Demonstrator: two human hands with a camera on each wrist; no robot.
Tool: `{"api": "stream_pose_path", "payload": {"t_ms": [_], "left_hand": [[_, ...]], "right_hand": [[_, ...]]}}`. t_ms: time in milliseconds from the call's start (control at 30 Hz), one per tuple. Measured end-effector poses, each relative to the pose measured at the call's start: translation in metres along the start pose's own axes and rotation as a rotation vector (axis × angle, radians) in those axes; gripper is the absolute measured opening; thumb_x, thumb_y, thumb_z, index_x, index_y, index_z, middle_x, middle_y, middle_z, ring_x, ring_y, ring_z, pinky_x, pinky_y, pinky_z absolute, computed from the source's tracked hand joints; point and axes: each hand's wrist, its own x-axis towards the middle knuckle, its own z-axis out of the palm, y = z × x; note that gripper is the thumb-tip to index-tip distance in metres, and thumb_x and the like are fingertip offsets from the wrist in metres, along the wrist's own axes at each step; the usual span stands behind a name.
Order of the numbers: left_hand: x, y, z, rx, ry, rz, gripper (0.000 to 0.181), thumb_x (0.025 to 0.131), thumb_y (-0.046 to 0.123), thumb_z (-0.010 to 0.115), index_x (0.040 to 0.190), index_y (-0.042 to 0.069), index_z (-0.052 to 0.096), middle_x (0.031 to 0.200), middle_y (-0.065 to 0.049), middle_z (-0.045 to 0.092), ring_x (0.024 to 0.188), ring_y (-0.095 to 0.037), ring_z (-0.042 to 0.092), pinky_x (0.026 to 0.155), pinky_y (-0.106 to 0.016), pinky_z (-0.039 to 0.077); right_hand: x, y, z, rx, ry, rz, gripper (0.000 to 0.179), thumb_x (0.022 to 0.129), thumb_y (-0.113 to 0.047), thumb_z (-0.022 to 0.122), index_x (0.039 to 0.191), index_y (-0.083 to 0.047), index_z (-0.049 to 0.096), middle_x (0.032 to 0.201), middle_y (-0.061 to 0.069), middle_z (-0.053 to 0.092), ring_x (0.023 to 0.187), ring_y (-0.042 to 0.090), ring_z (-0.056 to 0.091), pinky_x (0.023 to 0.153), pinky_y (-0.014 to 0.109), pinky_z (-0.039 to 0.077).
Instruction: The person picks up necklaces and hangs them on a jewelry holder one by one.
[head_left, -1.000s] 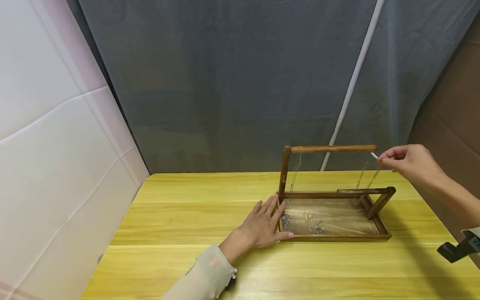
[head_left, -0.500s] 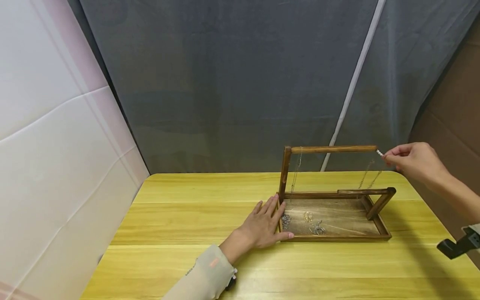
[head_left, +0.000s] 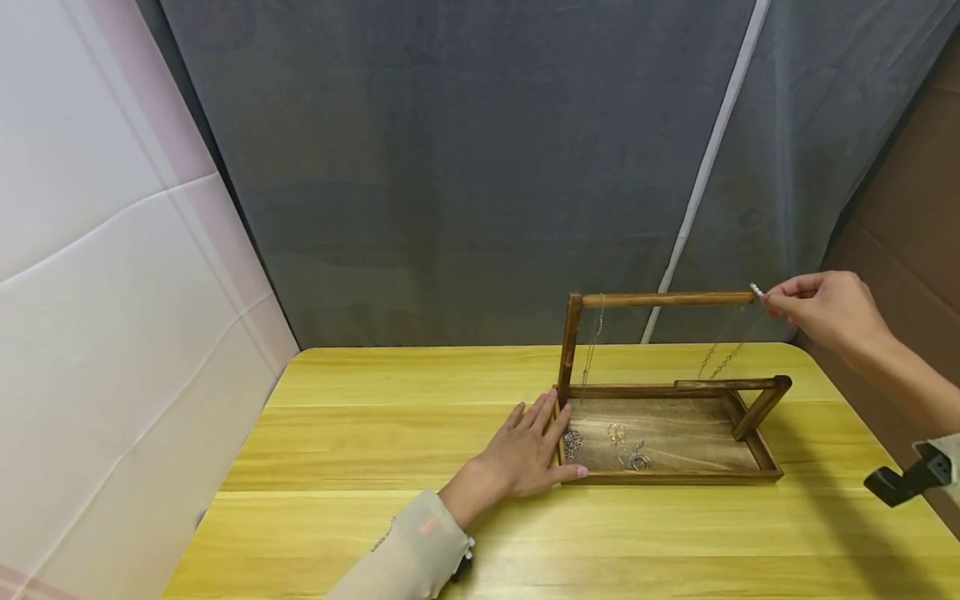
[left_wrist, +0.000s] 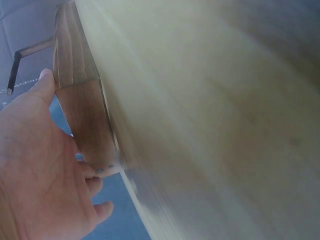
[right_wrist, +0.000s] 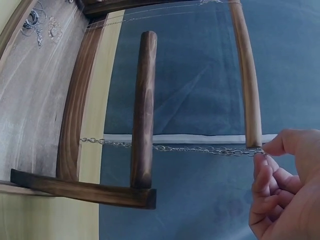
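Observation:
A wooden jewelry stand (head_left: 675, 477) has a tray base, a high bar (head_left: 667, 298) and a low bar (head_left: 723, 384). My right hand (head_left: 836, 308) pinches a silver chain (right_wrist: 217, 150) between thumb and fingers, right at the free end of the high bar. The chain hangs down from there behind the low bar. Whether it loops over the bar's tip cannot be told. My left hand (head_left: 521, 454) rests at the tray's left end, fingers spread, the thumb on the front rim. In the left wrist view, the thumb (left_wrist: 46, 82) touches the tray's wooden side.
A thin necklace (head_left: 598, 329) hangs near the left of the high bar. Inside the tray lie a silver chain heap (head_left: 572, 443), small gold pieces (head_left: 616, 433) and silver pieces (head_left: 637, 457). The stand sits on a yellow wooden table (head_left: 360, 433); a grey curtain (head_left: 465, 183) is behind.
My right hand has risen slightly, bringing the pinched chain end up level with the high bar's tip. The chain's hanging strands have swung left. My left hand has stayed in place.

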Motion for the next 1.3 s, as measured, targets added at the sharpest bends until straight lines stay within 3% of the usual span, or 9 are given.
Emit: {"api": "stream_pose_path", "payload": {"t_ms": [233,700,1167,1300], "left_hand": [[0.001,0.000,0.000,0.000,-0.007,-0.006,0.097,0.102,0.078,0.035,0.172,0.016,0.009,0.178,-0.012,-0.004,0.165,-0.024,0.005,0.133,-0.050,0.011],[0.002,0.001,-0.001,-0.002,-0.008,-0.004,0.098,0.102,0.078,0.035,0.172,0.015,0.009,0.177,-0.012,-0.005,0.165,-0.025,0.005,0.133,-0.050,0.011],[0.003,-0.001,0.000,-0.014,-0.011,-0.008,0.098,0.102,0.078,0.035,0.172,0.016,0.007,0.178,-0.012,-0.007,0.165,-0.025,0.005,0.133,-0.051,0.011],[0.004,-0.001,0.000,-0.011,-0.012,-0.007,0.098,0.102,0.078,0.035,0.172,0.016,0.006,0.177,-0.012,-0.007,0.165,-0.026,0.005,0.133,-0.051,0.011]], "right_hand": [[0.001,-0.008,-0.001,-0.005,0.015,-0.012,0.038,0.104,-0.031,0.066,0.107,0.005,0.077,0.082,-0.003,0.078,0.068,0.008,0.060,0.056,0.029,0.048],[-0.008,-0.033,0.007,-0.002,0.026,-0.073,0.030,0.103,-0.024,0.067,0.106,0.004,0.077,0.080,0.000,0.073,0.064,0.016,0.047,0.051,0.033,0.036],[-0.008,-0.055,0.023,0.033,0.036,-0.131,0.025,0.101,-0.021,0.069,0.104,0.001,0.079,0.084,0.003,0.073,0.070,0.015,0.053,0.057,0.027,0.042],[-0.009,-0.059,0.026,0.048,0.037,-0.142,0.024,0.101,-0.021,0.069,0.104,0.001,0.078,0.085,0.004,0.075,0.069,0.010,0.059,0.057,0.025,0.045]]}}
